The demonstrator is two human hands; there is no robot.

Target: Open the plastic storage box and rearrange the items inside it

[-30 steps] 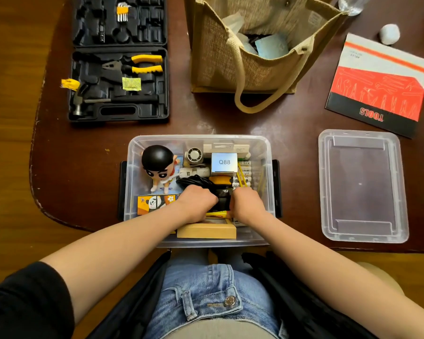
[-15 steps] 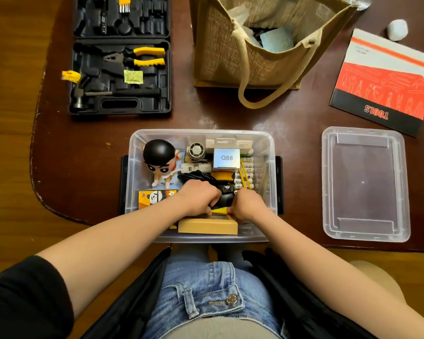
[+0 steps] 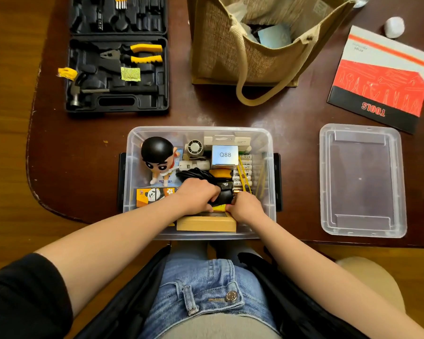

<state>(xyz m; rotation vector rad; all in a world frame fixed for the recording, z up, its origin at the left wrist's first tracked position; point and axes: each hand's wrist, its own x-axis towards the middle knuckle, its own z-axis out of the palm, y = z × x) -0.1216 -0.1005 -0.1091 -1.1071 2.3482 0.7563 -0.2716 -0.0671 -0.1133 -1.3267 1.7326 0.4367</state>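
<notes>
Both hands in storage box [image 3: 132,152]: left hand [image 3: 196,195] fingers curled gripping black bundle [image 3: 222,195]; right hand [image 3: 246,207] pinching it. Labels: "Q88" box [image 3: 225,155], "TOOLS" booklet [image 3: 380,79].

A black short sleeve [image 3: 22,302] is worn on the left arm; blue denim shorts [image 3: 206,285] with a metal button [image 3: 231,296] are seen

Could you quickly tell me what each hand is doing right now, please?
Left hand: fingers curled on the black item in the box.
Right hand: fingers curled at the yellow item; the grip itself is hidden.
</notes>
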